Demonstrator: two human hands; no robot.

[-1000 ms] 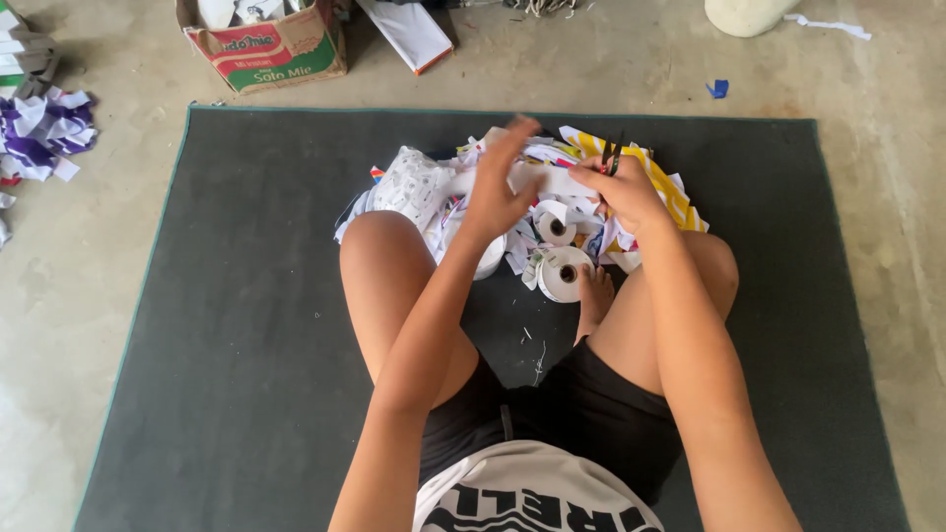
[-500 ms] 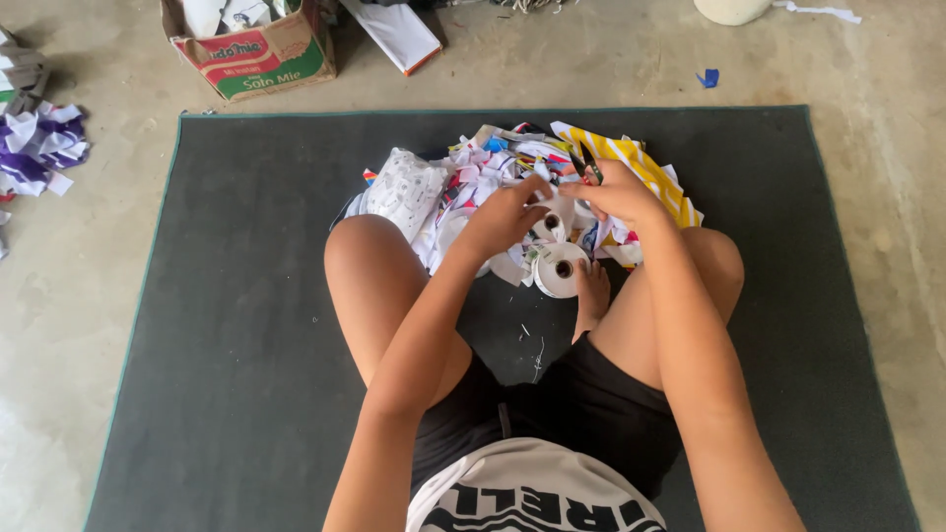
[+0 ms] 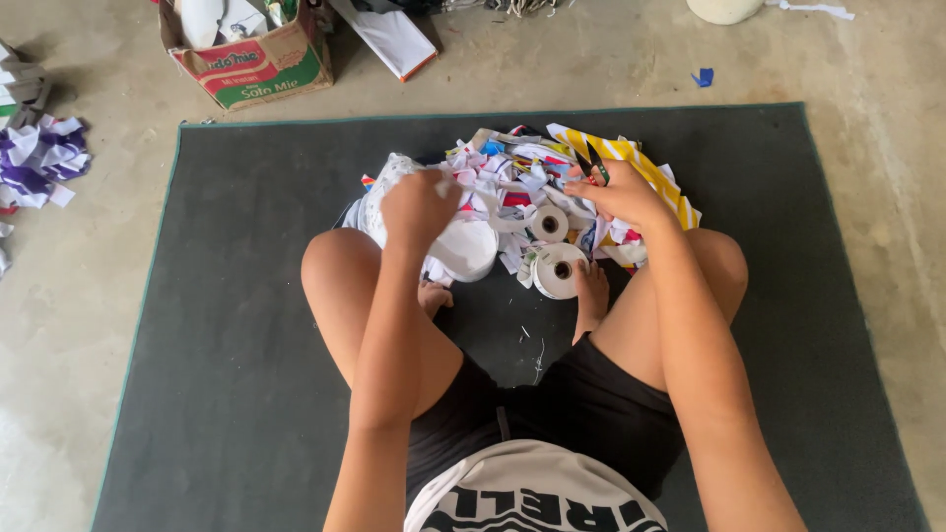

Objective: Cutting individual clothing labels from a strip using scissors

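Dark grey mat (image 3: 217,394) on concrete floor, person sits cross-legged. Two white tape rolls (image 3: 558,270) stand by the feet, at the near edge of a paper-scrap pile (image 3: 512,182). Left hand (image 3: 419,205) closed on white strip (image 3: 463,246). Right hand (image 3: 619,194) grips small black scissors (image 3: 594,164) over the pile. One cardboard box (image 3: 261,64) beyond mat.
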